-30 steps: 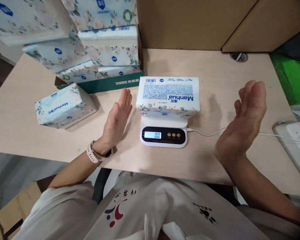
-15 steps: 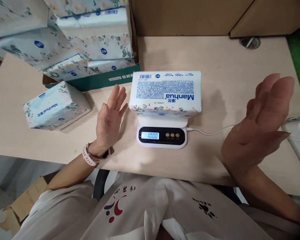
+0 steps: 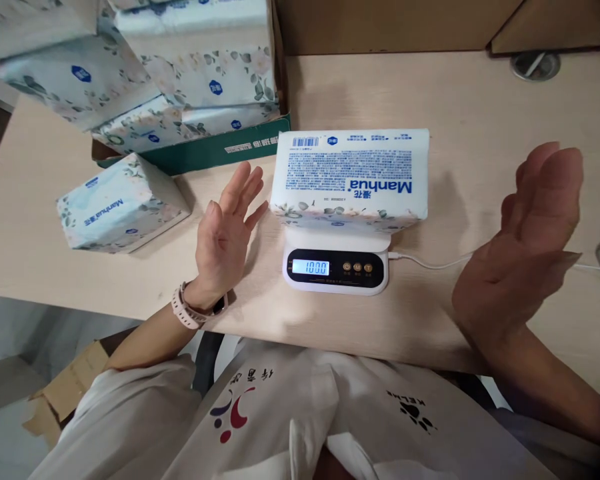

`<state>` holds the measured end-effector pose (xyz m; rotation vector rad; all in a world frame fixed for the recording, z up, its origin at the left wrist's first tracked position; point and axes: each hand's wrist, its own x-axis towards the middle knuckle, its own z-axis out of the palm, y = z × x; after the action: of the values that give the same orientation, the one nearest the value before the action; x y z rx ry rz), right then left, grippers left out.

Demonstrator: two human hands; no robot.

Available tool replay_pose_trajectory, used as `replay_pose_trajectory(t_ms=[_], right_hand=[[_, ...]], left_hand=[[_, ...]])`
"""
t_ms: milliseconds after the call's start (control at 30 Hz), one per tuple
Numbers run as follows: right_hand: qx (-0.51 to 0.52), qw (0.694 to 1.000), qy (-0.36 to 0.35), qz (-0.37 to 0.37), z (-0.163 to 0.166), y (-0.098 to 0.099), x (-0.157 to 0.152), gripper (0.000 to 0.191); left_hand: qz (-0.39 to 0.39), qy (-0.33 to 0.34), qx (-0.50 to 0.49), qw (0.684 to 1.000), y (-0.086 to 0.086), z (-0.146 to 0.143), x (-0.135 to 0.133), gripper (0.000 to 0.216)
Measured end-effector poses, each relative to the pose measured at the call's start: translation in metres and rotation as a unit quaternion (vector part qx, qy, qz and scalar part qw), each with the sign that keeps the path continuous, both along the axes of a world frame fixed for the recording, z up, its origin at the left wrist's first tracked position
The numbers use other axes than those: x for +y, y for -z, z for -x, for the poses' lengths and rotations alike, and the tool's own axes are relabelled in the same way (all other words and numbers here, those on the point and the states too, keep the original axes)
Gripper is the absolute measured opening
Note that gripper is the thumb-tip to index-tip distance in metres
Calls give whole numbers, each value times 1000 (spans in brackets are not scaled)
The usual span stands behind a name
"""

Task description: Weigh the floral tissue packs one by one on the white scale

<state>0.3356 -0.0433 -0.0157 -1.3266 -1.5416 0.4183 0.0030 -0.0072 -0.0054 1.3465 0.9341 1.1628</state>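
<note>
A white and blue Manhua tissue pack [image 3: 349,179] lies flat on a small white digital scale [image 3: 336,267]. The scale's lit display reads 100.0. My left hand [image 3: 225,237] hovers just left of the pack, fingers spread, palm facing the pack, holding nothing. A pale watch sits on that wrist. My right hand [image 3: 525,247] is raised to the right of the scale, fingers stretched out, and is empty too. Neither hand touches the pack.
Another tissue pack [image 3: 120,205] lies on the wooden desk [image 3: 470,133] at the left. Behind it a green carton [image 3: 215,150] holds several more packs. A white cable [image 3: 430,261] runs right from the scale. A cable grommet [image 3: 535,65] sits at the back right.
The scale reading went from 0.0 to 100.0. Both hands stayed open and drew slightly away from the pack, the left spreading its fingers. The view shifted a little.
</note>
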Motion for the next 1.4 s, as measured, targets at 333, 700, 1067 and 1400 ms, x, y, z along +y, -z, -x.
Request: replay_pose_trajectory(t_ms=[333,700,1067,1400], right_hand=[[-9,1000,-19,-19,-3,10,4,72],[-9,998,-49,-49,-1,7,5,68],[-22,991,-101,-81,-7,14,16,70],[-38,995,-79,-52,-6,12,13,73]], left_hand=[[5,8,1,1000,-4,0,-2,75],[0,28,1,1000,-2,1,0,74],[-16,26,-6,1000,-9,-4,-2,66],[9,2,-2,1000,-6,-1,-2,81]])
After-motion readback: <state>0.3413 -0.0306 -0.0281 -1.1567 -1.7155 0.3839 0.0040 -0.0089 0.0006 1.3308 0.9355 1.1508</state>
